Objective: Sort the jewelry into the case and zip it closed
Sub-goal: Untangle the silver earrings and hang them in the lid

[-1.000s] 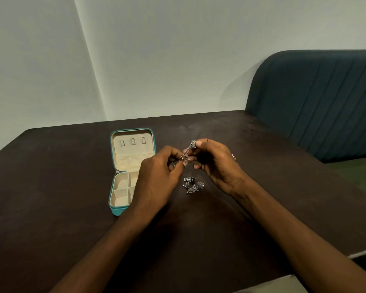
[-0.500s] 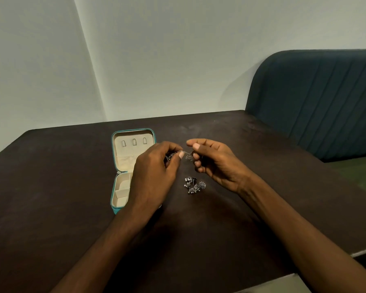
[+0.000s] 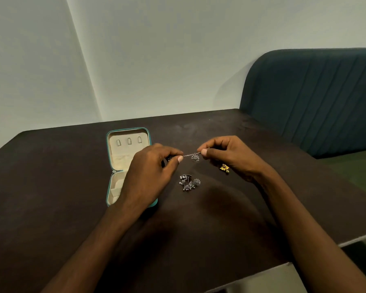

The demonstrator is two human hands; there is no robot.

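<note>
A teal jewelry case [image 3: 129, 136] lies open on the dark table, cream lining showing, its lower tray partly hidden behind my left hand. My left hand [image 3: 150, 174] and my right hand [image 3: 230, 157] each pinch one end of a thin silver chain [image 3: 191, 154], stretched level between them above the table. A small silver pendant [image 3: 195, 158] hangs from the chain near my right fingertips. A pile of silver earrings [image 3: 189, 182] lies on the table below the chain. A gold piece [image 3: 224, 167] sits under my right hand.
The dark table [image 3: 51, 187] reaches to a pale wall corner at the back. A blue-green padded bench back [image 3: 315, 98] stands along the table's right side. The table's near right edge runs diagonally at lower right.
The chain was bunched and held upright between my hands; my hands have drawn apart and it now stretches level. The gold piece under my right hand has come into sight.
</note>
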